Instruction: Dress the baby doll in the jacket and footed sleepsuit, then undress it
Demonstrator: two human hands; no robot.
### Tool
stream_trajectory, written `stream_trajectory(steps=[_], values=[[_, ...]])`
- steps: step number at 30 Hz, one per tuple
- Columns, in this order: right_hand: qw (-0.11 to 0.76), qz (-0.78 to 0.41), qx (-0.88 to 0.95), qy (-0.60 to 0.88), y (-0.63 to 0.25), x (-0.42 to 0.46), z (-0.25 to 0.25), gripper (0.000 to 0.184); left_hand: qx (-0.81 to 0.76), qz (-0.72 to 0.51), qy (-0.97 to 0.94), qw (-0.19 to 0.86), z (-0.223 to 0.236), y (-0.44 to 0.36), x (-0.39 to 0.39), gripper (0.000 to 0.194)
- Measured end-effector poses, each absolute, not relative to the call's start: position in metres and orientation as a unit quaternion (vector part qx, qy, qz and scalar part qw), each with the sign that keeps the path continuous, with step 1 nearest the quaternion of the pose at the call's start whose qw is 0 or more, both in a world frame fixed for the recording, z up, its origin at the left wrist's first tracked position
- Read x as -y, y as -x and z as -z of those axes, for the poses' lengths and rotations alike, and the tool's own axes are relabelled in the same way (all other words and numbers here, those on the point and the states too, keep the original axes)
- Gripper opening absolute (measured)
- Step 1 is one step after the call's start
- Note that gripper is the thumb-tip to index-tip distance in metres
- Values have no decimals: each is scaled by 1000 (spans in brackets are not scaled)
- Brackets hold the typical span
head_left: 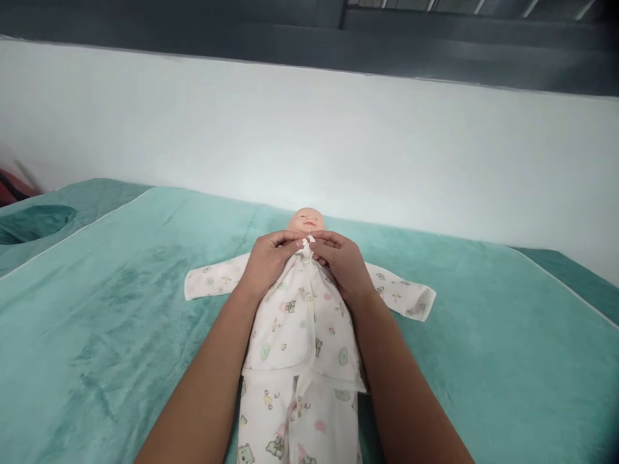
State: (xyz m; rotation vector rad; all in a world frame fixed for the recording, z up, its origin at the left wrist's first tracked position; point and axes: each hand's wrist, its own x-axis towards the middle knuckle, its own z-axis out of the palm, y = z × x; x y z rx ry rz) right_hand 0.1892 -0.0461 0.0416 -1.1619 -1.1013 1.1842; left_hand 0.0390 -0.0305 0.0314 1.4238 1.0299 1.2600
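A baby doll [309, 218] lies face up, dressed in a white printed jacket [300, 322] and matching trousers [319, 432]. The jacket's sleeves stretch out to both sides. At the doll's neck, my left hand [273, 258] pinches the jacket's collar near a small white fastening. From the other side my right hand [343, 261] pinches the collar too, its fingertips close to those of my left. Lower on the front, a small pale fastening [309, 298] sits on the jacket's edge. My fingers partly hide the neckline.
A teal plush cover [130, 309] spreads under the doll. Behind it rises a white wall [309, 135] with a dark ledge [217, 42] above. Part of a red object [12, 187] shows at the far left, beside a darker teal fold [39, 222].
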Motion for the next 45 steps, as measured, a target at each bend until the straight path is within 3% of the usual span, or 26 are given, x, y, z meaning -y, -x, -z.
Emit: stream_trajectory(steps=[31,38,45], values=[[446,-314,653,525,-180,54,-51,28,-446,-514,-567,464,-37,-43,34,25],[483,-448,563,498,-187,49,-42,33,-399,-523,-533,533,-32,-40,31,26],[529,-415,510,536,-187,40,-35,25,-449,-493,-614,424,-33,-39,30,20]])
